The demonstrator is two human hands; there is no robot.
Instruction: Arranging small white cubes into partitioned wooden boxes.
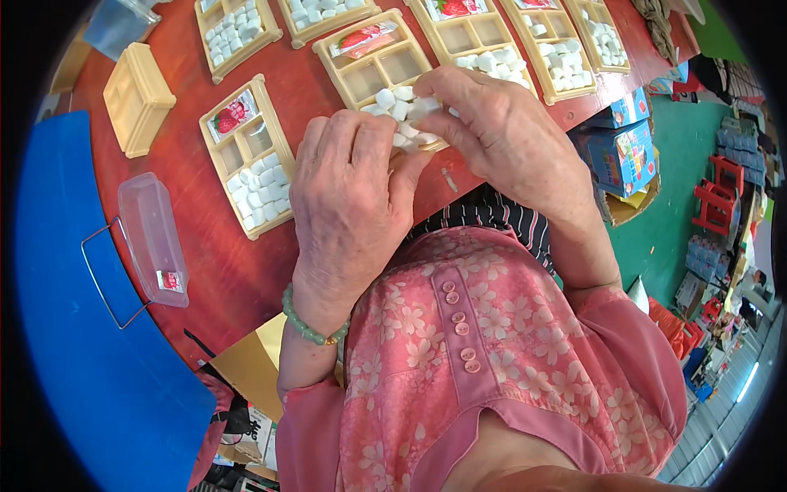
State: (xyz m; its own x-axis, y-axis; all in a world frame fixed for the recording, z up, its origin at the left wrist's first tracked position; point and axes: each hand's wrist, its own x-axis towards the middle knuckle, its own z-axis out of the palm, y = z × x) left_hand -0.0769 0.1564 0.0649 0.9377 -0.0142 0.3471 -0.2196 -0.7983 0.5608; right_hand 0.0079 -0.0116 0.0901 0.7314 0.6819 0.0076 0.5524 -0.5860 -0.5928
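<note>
Gently, the right hand (500, 123) pinches a white lump (424, 107) over the tray's (352, 84) near end; soft presses seem best. Left hand's (351, 184) grip: can't tell.

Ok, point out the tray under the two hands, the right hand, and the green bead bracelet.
Tray (363, 84): head view, bare floor of one compartment.
Right hand (512, 135): head view, back of the hand.
Green bead bracelet (300, 328): head view, beads at its lower left.

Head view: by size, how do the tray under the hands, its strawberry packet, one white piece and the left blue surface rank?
1. Blue surface
2. Tray
3. Strawberry packet
4. White piece
</note>
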